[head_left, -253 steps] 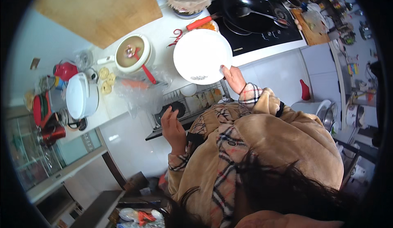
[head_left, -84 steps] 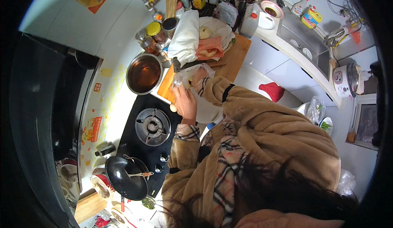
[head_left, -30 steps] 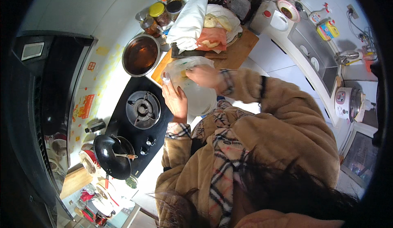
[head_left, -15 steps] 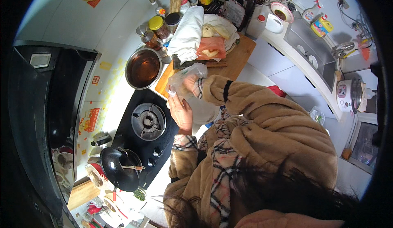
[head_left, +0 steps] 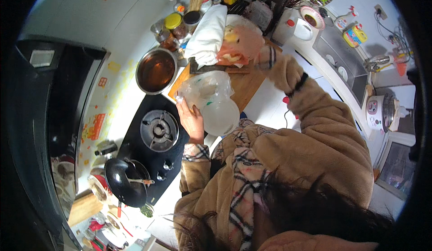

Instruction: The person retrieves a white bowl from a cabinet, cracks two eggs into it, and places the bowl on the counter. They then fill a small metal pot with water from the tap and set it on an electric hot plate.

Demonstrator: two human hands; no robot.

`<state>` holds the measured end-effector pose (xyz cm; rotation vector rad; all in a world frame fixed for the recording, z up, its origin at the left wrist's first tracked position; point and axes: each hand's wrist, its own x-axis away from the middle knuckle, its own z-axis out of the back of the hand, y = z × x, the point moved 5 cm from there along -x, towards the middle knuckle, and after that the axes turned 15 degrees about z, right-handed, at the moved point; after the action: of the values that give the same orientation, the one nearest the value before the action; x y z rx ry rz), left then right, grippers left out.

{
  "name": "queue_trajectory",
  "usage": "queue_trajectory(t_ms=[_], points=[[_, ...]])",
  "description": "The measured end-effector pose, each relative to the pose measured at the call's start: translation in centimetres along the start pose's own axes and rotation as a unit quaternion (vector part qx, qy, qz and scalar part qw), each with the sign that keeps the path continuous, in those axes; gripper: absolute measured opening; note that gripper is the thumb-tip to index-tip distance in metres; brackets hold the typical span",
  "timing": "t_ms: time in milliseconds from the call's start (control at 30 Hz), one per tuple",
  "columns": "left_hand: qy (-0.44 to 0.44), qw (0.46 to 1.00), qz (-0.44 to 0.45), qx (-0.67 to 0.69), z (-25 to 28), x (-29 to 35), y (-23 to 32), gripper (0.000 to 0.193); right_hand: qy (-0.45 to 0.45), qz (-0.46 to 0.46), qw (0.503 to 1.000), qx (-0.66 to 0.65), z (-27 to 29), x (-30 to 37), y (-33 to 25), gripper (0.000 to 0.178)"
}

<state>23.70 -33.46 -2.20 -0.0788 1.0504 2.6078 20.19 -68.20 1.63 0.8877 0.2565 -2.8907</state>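
My left hand (head_left: 192,122) pinches the near-left edge of a clear plastic bag (head_left: 211,83), which is spread at the front of the wooden cutting board. Just below the bag and partly against it is a round translucent plastic piece (head_left: 221,118); whether it is a lid or a tub I cannot tell. My right hand (head_left: 254,44) is stretched far forward over the board, beside pale food in reddish plastic (head_left: 230,58). Motion smears its fingers, so their grip is unclear. A rolled white cloth (head_left: 208,37) lies left of that food.
The cutting board (head_left: 252,86) lies under the bag. To its left stand a steel pot of brown liquid (head_left: 156,71) and lidded jars (head_left: 175,26). Nearer are a gas burner (head_left: 159,131) and a black wok (head_left: 123,183). A sink (head_left: 342,62) lies right.
My right hand has left the plastic bag and moved forward and right to the food on the board. The bag now lies spread wider, with my left hand still at its edge.
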Motion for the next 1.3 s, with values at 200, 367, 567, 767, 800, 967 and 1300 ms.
queue_trajectory(t_ms=[200,367,567,767,800,967,1300], points=[[-0.026,1.0,0.005,-0.004,0.1,0.4,0.3,0.054,-0.23,-0.211,0.94,0.136,-10.7,2.8,10.4,0.055],[-0.034,0.999,0.027,-0.013,0.4,0.8,0.3,0.054,-0.136,-0.131,0.976,0.111,-9.3,1.8,8.0,0.052],[-0.007,0.999,0.01,0.031,1.6,0.9,0.4,0.054,-0.106,-0.012,0.984,-0.145,-4.9,4.6,-0.6,0.046],[-0.032,0.999,-0.023,0.027,2.2,0.5,1.0,0.053,-0.05,-0.044,0.95,-0.305,-5.4,8.2,-9.8,0.072],[-0.046,0.998,-0.029,0.023,2.2,0.4,1.3,0.054,-0.08,-0.069,0.946,-0.307,-6.0,7.8,-10.1,0.08],[-0.077,0.988,-0.103,0.085,3.6,1.1,3.9,0.06,-0.125,-0.116,0.854,-0.491,-8.3,4.8,-13.3,0.081],[-0.175,0.95,-0.153,0.208,5.3,2.4,7.6,0.045,0.137,-0.296,0.815,-0.479,-2.2,15.9,-13.8,0.021]])
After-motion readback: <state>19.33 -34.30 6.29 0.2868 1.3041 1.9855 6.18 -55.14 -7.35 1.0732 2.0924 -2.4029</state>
